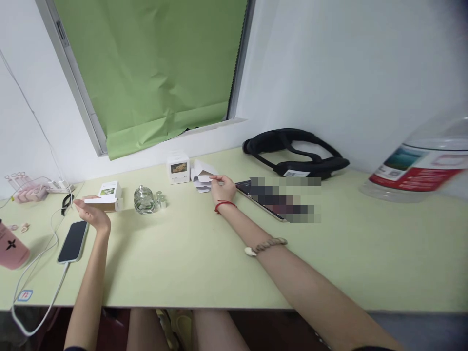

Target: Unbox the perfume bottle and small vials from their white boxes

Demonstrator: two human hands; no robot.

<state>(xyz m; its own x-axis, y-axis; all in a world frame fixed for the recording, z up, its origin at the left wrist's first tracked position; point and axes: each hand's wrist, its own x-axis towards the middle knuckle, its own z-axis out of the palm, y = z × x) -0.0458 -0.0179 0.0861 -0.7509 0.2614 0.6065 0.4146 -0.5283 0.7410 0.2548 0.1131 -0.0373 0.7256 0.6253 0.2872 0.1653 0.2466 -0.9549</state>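
My left hand [93, 214], palm turned up, grips a small white box [109, 191] by its left end. The box lies on its side, and brown cardboard shows along the side facing me. With fingertips pinched together, my right hand [224, 187] holds the edge of a white folded paper piece [202, 178] near the wall. Between the hands stands a ribbed clear glass bottle [144, 200] with a glass stopper. Small clear glass pieces [161, 201] sit at its right side. Another white box [178, 168] with a picture stands behind, left of the paper.
A tablet [263, 200], its screen blurred out, lies right of my right hand. Behind it rests a black headset [296, 153]. A large water bottle [420, 161] stands far right. At left are a charging phone [73, 241], its white cable [58, 297] and a pink cup [12, 248].
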